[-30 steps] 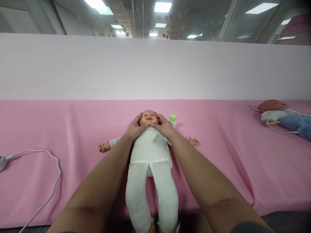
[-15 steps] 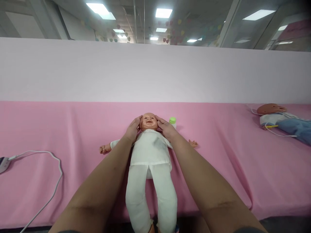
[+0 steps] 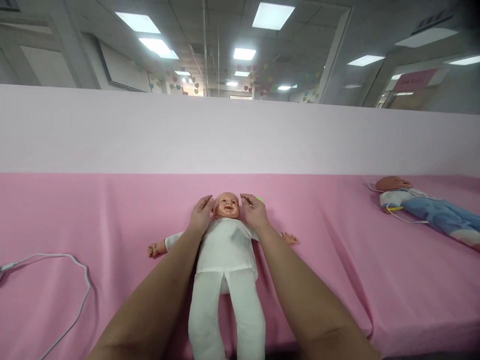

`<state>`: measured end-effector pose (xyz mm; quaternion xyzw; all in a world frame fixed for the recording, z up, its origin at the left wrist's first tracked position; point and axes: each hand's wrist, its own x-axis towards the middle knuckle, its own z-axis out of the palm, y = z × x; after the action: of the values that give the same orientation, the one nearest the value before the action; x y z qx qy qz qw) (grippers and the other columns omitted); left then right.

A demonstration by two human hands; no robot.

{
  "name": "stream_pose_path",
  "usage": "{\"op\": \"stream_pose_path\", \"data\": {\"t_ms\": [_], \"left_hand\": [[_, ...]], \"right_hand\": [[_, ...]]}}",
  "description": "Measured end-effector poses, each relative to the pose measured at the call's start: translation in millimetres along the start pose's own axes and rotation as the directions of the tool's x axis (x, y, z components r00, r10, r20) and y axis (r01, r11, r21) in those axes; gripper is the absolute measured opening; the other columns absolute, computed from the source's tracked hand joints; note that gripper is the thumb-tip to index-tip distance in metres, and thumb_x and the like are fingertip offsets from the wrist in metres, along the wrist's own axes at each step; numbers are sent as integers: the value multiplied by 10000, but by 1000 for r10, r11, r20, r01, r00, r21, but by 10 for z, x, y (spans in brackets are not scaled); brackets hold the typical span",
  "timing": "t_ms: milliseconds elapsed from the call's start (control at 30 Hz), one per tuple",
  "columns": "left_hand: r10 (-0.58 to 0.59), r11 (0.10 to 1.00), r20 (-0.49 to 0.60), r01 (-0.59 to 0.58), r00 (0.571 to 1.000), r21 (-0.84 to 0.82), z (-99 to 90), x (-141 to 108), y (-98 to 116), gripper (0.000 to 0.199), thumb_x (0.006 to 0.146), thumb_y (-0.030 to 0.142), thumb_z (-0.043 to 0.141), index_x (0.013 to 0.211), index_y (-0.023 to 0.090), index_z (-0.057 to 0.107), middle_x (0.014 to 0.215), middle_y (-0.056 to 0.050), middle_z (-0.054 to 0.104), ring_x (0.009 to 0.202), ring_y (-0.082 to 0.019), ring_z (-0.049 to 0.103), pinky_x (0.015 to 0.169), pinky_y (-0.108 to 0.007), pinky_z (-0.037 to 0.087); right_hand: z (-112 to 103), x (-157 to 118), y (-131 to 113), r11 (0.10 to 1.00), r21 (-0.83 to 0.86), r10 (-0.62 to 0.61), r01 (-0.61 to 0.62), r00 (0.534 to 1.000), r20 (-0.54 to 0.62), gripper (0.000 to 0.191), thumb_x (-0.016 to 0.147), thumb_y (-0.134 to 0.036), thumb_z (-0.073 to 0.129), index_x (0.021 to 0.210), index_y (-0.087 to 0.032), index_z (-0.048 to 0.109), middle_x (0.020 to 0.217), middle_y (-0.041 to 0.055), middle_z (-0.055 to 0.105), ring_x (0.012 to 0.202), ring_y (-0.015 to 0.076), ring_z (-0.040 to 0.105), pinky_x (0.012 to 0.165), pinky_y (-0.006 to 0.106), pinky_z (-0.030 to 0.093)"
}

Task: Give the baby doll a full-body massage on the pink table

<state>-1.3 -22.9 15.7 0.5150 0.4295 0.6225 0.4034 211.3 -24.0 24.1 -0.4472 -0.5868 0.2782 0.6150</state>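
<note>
A baby doll (image 3: 226, 245) in a white top and white trousers lies on its back on the pink sheet, arms spread out. My left hand (image 3: 202, 214) is beside the doll's head on the left, its fingers slightly curled and close to the ear. On the other side my right hand (image 3: 254, 211) stands with fingers extended, a small gap between it and the head. Neither hand is wrapped round anything. A green cap (image 3: 260, 199) shows partly behind my right hand.
Pink sheeting (image 3: 131, 215) covers the table up to a white wall panel (image 3: 240, 137) with glass above. A second doll (image 3: 431, 207) in blue and white, with thin tubes, lies at the right. A white cable (image 3: 80, 300) curves along the left.
Both hands have come slightly away from the doll's head, the right one more. The view has tilted up, so everything on the table sits lower. The green cap is now mostly hidden.
</note>
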Motion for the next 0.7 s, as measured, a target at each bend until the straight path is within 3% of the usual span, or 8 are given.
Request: {"op": "stream_pose_path", "data": {"t_ms": [167,300,367,433,500,567,633,700], "left_hand": [[63,995,-114,-54,991,85,22,-65,299,405,855,535,721,1111,222,733,1113,-82,728,1091,-289,651,1014,-446,493],[142,986,-196,-156,970,-60,195,-182,704,277,877,494,687,918,220,710,1027,-77,730,966,-248,690,907,-409,549],[72,984,-139,-94,988,-154,362,-264,895,281,870,489,694,891,208,707,926,-72,724,845,-218,694,827,-383,566],[-78,981,29,82,997,-175,565,-331,1017,310,862,499,721,932,197,719,924,-90,730,812,-222,699,783,-375,570],[-260,953,216,286,941,-99,774,-354,1040,386,851,545,754,980,183,719,1024,-140,744,905,-265,721,835,-393,573],[-423,892,313,452,850,-22,962,-320,959,466,840,625,759,967,179,701,1098,-180,737,1036,-308,716,930,-403,556],[-546,816,336,577,767,8,1123,-245,807,515,843,696,721,932,190,675,1063,-184,733,1083,-325,702,960,-398,542],[-620,756,319,655,717,-4,1264,-157,633,498,865,689,701,923,197,656,939,-160,724,997,-319,708,902,-396,554]], "right_hand": [[-251,20,-242,994,-87,-69,64,996,-63,296,936,-438,577,1099,-284,771,1130,55,784,1075,277,710,1043,465,541],[-591,21,-169,914,-366,-178,174,984,23,259,924,-382,612,1092,-291,788,1151,74,769,1169,316,650,1119,524,466],[-734,10,-49,821,-520,-202,234,972,118,349,932,-314,587,1225,-231,757,1263,99,738,1274,321,596,1154,528,440],[-819,-6,67,743,-608,-194,280,959,205,469,936,-259,568,1385,-169,670,1444,112,649,1396,314,514,1213,514,391],[-843,-21,137,704,-645,-153,298,950,272,564,940,-234,572,1497,-149,571,1588,105,525,1501,304,414,1263,500,333],[-824,-31,153,698,-651,-102,297,942,321,623,945,-227,583,1558,-154,497,1656,99,436,1564,295,326,1287,493,298],[-788,-35,132,708,-641,-64,296,931,359,652,946,-193,573,1586,-151,456,1678,106,398,1582,284,298,1292,478,294],[-754,-37,102,720,-631,-39,288,925,378,691,920,-129,558,1599,-149,431,1681,110,391,1570,273,331,1280,455,319]]}}
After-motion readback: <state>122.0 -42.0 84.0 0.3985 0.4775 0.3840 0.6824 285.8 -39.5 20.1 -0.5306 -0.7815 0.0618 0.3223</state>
